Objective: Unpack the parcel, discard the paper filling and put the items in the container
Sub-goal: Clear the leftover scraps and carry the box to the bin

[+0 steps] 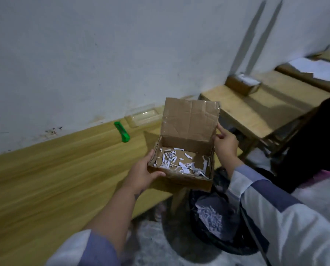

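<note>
From the head camera, the left hand (141, 174) grips the near left corner of a cardboard box (181, 162), and the right hand (224, 145) clasps its far right corner beside the raised, creased flap. The box hangs past the right edge of the wooden table (45, 179), above a dark bin (217, 223) that already holds shredded paper. Only thin white paper strips (179, 163) litter the box floor; no items show inside, so unpacking looks nearly done, with these scraps left to tip out. A green plastic cutter (122, 131) lies near the table's far edge.
</note>
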